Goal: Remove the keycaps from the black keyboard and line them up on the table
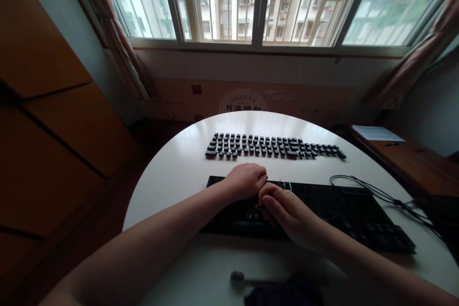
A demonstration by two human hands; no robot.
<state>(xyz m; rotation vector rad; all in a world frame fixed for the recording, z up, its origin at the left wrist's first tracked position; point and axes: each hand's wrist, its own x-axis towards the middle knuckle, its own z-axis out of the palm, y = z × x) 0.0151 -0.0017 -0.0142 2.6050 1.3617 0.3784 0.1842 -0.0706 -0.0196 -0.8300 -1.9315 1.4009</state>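
A black keyboard (322, 205) lies on the white table, many of its keycaps off. My left hand (247, 178) is closed over its upper edge, fingers curled and their tips hidden from me. Touching it or very close, my right hand (281, 204) is pinched over the middle of the keyboard. Thin metal wires (285, 184) stick up behind the right fingers, like those of a wire keycap puller; its grip is hidden. Whether the left fingers hold anything cannot be seen. Loose black keycaps (263, 147) stand in rows beyond the keyboard.
The round white table (168, 191) sits below a barred window. A black cable (390, 198) coils at the keyboard's right. Near me lie a toothbrush-like brush (237, 276) and a dark cloth (287, 294). A wooden desk (405, 158) with paper stands at the right.
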